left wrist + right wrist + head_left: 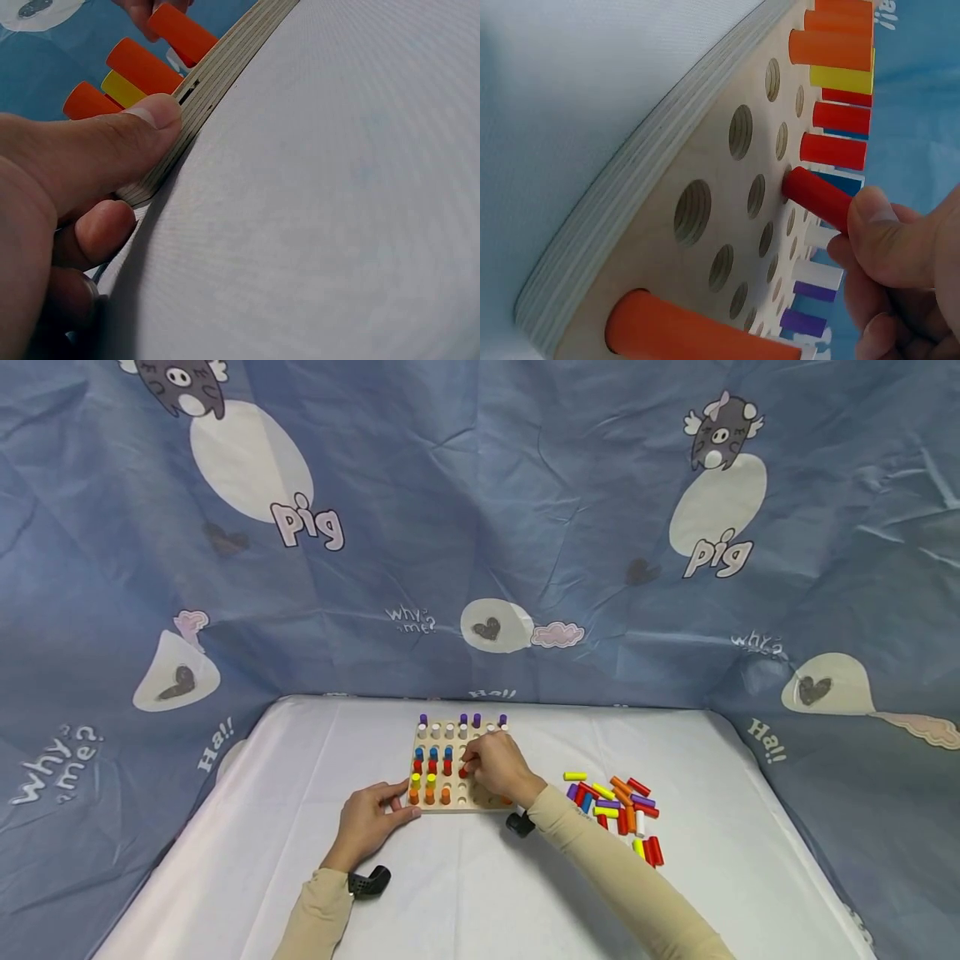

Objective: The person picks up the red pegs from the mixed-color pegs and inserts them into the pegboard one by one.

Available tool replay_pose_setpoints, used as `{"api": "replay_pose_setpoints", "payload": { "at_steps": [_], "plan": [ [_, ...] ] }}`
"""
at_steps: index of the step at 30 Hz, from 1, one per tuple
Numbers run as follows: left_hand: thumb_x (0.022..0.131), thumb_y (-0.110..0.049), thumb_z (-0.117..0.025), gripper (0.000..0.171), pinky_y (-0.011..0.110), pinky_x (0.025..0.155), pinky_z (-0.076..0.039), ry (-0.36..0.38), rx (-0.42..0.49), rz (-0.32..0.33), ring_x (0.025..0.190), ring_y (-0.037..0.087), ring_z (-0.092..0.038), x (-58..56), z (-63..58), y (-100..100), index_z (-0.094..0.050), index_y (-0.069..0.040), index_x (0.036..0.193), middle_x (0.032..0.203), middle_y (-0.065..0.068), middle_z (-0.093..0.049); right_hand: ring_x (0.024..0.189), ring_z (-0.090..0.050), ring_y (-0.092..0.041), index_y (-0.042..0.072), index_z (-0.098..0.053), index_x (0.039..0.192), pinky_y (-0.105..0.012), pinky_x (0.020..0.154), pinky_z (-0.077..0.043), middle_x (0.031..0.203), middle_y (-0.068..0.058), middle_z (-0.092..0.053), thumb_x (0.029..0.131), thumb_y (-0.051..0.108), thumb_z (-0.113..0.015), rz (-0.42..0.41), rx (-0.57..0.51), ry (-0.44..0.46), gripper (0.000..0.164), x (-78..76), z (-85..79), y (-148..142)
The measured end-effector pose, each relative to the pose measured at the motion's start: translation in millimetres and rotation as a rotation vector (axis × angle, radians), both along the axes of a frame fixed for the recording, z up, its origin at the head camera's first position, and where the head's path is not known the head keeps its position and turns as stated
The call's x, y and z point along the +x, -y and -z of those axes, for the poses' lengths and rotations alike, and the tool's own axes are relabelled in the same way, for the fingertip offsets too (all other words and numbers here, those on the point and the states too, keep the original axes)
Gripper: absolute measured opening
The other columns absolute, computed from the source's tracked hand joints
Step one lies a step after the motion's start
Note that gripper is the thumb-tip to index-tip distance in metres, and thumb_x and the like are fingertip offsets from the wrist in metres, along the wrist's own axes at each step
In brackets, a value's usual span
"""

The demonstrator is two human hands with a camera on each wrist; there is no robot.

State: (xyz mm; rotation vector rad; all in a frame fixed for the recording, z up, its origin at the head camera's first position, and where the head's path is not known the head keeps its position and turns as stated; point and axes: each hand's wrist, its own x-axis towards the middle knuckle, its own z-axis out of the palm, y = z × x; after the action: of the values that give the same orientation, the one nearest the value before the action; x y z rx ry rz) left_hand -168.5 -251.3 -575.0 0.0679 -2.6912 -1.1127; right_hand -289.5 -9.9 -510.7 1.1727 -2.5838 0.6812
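Observation:
A wooden pegboard (442,807) lies on the white table, with coloured pegs standing in rows of round holes. My right hand (497,766) pinches a red peg (819,196) between thumb and fingers. That peg leans, its lower end at a hole in the board; how deep it sits I cannot tell. My left hand (369,822) grips the board's near left corner, the thumb (154,112) lying along the plywood edge. Close to that thumb stand orange pegs (142,64) and a yellow peg (122,88). An orange peg (690,330) stands at the near right corner.
To the right of the board lies a loose pile of red, yellow, orange, purple, blue and white pegs, among them a yellow peg (575,776) and a white peg (640,823). Blue printed cloth (480,560) hangs behind the table (247,827) and along its sides.

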Motion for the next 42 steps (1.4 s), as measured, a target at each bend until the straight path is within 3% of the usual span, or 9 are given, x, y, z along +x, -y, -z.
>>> {"api": "replay_pose_setpoints", "payload": {
  "at_steps": [6, 20, 31, 36, 42],
  "plan": [
    [0.081, -0.034, -0.094, 0.055, 0.025, 0.059, -0.031, -0.008, -0.006, 0.007, 0.06, 0.007, -0.042, -1.3, 1.1, 0, -0.078, -0.01, 0.128, 0.073, -0.009, -0.06, 0.078, -0.074, -0.02, 0.012, -0.083, 0.083, -0.037, 0.079, -0.059, 0.08, 0.001, -0.08, 0.084, -0.002, -0.082, 0.004, 0.014, -0.041, 0.014, 1.3, -0.7, 0],
    [0.081, -0.032, -0.094, 0.054, 0.025, 0.058, -0.031, -0.007, 0.001, 0.007, 0.06, 0.007, -0.041, -1.0, 0.3, 0, -0.078, -0.009, 0.128, 0.073, -0.01, -0.06, 0.084, -0.074, -0.022, 0.009, -0.084, 0.089, -0.039, 0.084, -0.059, 0.085, -0.002, -0.08, 0.089, 0.001, -0.081, 0.017, 0.001, 0.072, 0.008, -2.3, 1.5, -2],
    [0.082, -0.032, -0.093, 0.055, 0.025, 0.058, -0.03, -0.008, -0.022, 0.017, 0.06, 0.007, -0.041, -0.8, -1.9, 2, -0.077, -0.008, 0.128, 0.073, -0.01, -0.059, 0.079, -0.071, -0.019, 0.011, -0.083, 0.085, -0.036, 0.082, -0.058, 0.082, 0.001, -0.079, 0.086, 0.0, -0.084, 0.004, 0.047, -0.03, 0.011, 0.4, 1.9, 6],
    [0.08, -0.031, -0.094, 0.055, 0.025, 0.057, -0.031, -0.027, -0.019, 0.015, 0.059, 0.006, -0.042, -2.0, 0.0, 3, -0.078, -0.009, 0.128, 0.072, -0.011, -0.059, 0.078, -0.069, -0.018, 0.01, -0.082, 0.082, -0.033, 0.075, -0.059, 0.08, 0.0, -0.077, 0.086, 0.002, -0.086, -0.008, 0.07, -0.094, 0.01, 4.7, 3.0, 13],
    [0.081, -0.032, -0.094, 0.056, 0.025, 0.06, -0.033, -0.007, -0.017, 0.019, 0.061, 0.006, -0.042, -0.9, 0.1, 1, -0.077, -0.01, 0.129, 0.073, -0.011, -0.06, 0.077, -0.069, -0.017, 0.012, -0.081, 0.079, -0.032, 0.074, -0.059, 0.079, 0.0, -0.077, 0.084, 0.0, -0.086, 0.016, 0.075, -0.105, 0.013, 6.0, 3.5, 16]
  ]
}}
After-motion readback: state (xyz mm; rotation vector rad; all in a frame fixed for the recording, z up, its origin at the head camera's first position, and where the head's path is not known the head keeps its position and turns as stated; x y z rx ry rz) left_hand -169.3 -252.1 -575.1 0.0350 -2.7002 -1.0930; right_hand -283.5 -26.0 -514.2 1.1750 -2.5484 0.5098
